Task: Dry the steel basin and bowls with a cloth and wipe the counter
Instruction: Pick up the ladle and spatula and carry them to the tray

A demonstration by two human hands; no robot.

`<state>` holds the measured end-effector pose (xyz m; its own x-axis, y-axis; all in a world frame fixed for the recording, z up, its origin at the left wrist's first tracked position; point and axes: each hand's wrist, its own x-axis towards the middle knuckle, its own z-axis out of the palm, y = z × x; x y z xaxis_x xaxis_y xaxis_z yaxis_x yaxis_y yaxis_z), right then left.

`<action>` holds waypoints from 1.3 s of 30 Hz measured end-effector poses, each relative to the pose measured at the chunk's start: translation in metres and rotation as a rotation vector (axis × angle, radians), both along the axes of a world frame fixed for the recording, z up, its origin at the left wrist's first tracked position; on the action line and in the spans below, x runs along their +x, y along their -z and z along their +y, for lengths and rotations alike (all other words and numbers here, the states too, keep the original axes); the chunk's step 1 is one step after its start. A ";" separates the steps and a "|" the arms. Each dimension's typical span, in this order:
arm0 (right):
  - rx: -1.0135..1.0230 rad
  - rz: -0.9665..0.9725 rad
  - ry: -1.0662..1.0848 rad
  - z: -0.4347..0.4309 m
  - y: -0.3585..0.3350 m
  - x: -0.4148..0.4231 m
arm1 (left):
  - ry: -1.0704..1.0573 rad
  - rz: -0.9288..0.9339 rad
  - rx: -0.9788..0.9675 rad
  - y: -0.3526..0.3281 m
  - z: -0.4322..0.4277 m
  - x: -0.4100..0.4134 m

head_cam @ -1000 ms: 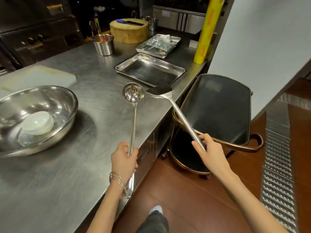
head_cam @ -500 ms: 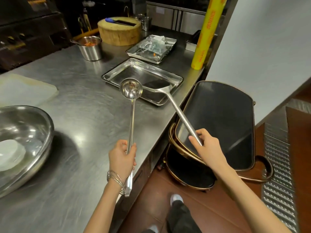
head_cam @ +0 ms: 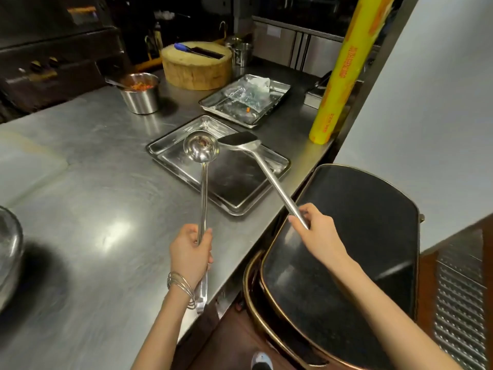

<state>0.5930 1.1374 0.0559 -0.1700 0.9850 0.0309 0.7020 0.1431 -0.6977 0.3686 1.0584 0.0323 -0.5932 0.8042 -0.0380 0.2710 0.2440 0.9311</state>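
**Ladle and turner held over the near tray, basin at the counter's left edge**

Your left hand (head_cam: 190, 256) is wrapped round the long handle of a steel ladle (head_cam: 204, 193), fingers curled and thumb on the shaft, bangles (head_cam: 181, 287) on the wrist. Your right hand (head_cam: 318, 233) pinches the end of a steel turner (head_cam: 266, 172) between thumb and curled fingers. Both tools point toward twelve o'clock. The ladle's cup and the turner's blade sit close together over the far part of the near tray (head_cam: 232, 210). Whether either touches the tray cannot be told.

The steel basin (head_cam: 9, 252) is at nine o'clock in your view, cut off by the frame edge, standing on the counter (head_cam: 106, 209). That counter is brushed steel with a bright glare spot near your left hand. A white cutting board (head_cam: 26, 161) lies at ten o'clock.

Beyond the near tray, toward twelve, a second tray (head_cam: 226, 115) holds crumpled clear plastic. At eleven o'clock stands a steel pot (head_cam: 140, 96) with something red-orange in it. Behind it is a round wooden chopping block (head_cam: 196, 68) with a blue-handled knife (head_cam: 197, 50) on top. A yellow roll of wrap (head_cam: 338, 76) stands upright at one o'clock, at the counter's far right corner.

At four o'clock, just beside the counter's edge, is a black trolley top with a brass rim (head_cam: 346, 236). A pale wall (head_cam: 426, 102) rises at two o'clock, and a metal floor grate (head_cam: 458, 303) runs along the brown floor at five.
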 end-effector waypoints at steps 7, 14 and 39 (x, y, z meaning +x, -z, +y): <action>-0.058 -0.061 -0.050 0.092 0.004 -0.008 | -0.083 -0.056 -0.035 0.008 0.082 -0.003; -0.071 -0.103 -0.088 0.176 0.037 -0.059 | -0.150 -0.166 -0.042 0.029 0.166 -0.024; -0.230 -0.207 -0.208 0.348 0.143 -0.186 | -0.339 -0.248 -0.224 0.150 0.326 -0.069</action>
